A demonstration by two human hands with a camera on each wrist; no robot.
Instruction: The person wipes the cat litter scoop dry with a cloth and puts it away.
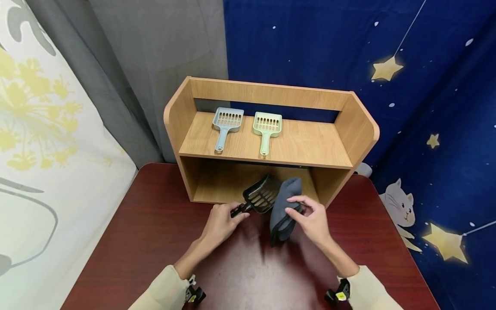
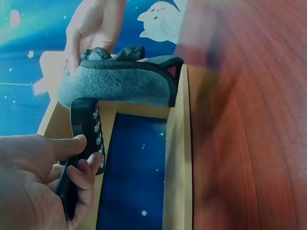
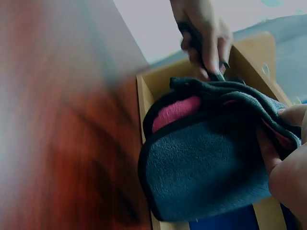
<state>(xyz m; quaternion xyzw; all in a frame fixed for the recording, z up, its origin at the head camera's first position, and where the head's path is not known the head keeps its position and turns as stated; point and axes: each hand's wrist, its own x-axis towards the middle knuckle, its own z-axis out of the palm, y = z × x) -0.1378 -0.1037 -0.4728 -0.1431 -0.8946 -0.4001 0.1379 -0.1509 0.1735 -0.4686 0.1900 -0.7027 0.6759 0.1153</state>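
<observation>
My left hand (image 1: 222, 221) grips the handle of a black slotted litter scoop (image 1: 262, 194), its head tilted up in front of the lower shelf. In the left wrist view the thumb and fingers wrap round the scoop's handle (image 2: 68, 194). A folded grey cloth (image 1: 286, 206) with dark edging hangs from my right hand (image 1: 313, 217), pinched between thumb and fingers. The cloth overlaps the right edge of the scoop's head. Inside its folds a pink side (image 3: 176, 114) shows in the right wrist view.
A wooden two-tier shelf (image 1: 267, 161) stands at the back of the dark red table (image 1: 155, 241). On its upper board lie a blue litter scoop (image 1: 227, 120) and a green litter scoop (image 1: 267, 125). Curtains (image 1: 286, 51) hang behind.
</observation>
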